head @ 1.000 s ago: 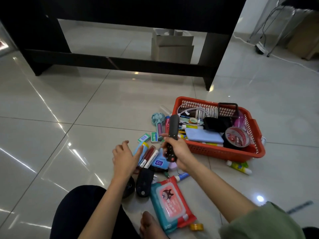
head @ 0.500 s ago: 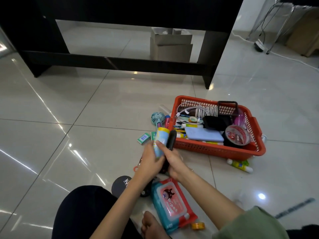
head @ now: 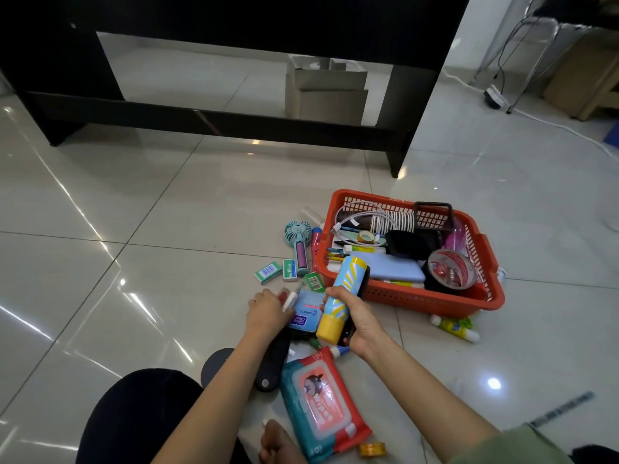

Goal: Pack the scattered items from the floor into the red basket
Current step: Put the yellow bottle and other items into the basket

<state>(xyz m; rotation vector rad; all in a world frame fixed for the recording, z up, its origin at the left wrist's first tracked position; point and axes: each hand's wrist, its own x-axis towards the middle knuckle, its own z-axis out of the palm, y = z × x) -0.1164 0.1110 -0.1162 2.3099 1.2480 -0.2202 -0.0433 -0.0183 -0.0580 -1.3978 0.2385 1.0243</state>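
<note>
Two hands work just in front of the red plastic lattice basket (head: 415, 296), which stands on the glossy grey tiled floor (head: 134, 262). The right hand (head: 355, 316) has its grip curled round a tall blue and yellow tube with a yellow cap (head: 338, 303) together with a slim black remote control (head: 365, 279) behind it; the top of the tube leans over the near left rim of the basket. The left hand (head: 268, 311), left of the tube, pinches a white and red marker (head: 288, 301) with curled fingers, above a flat blue packet (head: 306, 313).

Inside the basket lie a white coiled cable (head: 365, 216), a light blue flat case (head: 392, 269), a black pouch (head: 408, 242), a small dark mesh box (head: 433, 217) and a clear tape roll with red print (head: 452, 269).

On the floor left of the basket are a small light blue hand fan (head: 298, 236) and three little green boxes (head: 268, 272). In front of the basket, near the person, lies a red and teal soft pack of wipes (head: 321, 406), touching a black oval case (head: 273, 366) on its left. A white glue stick with a green and yellow label (head: 455, 328) lies just beside the near right corner of the basket. Behind the basket stands a black desk (head: 234, 35).
</note>
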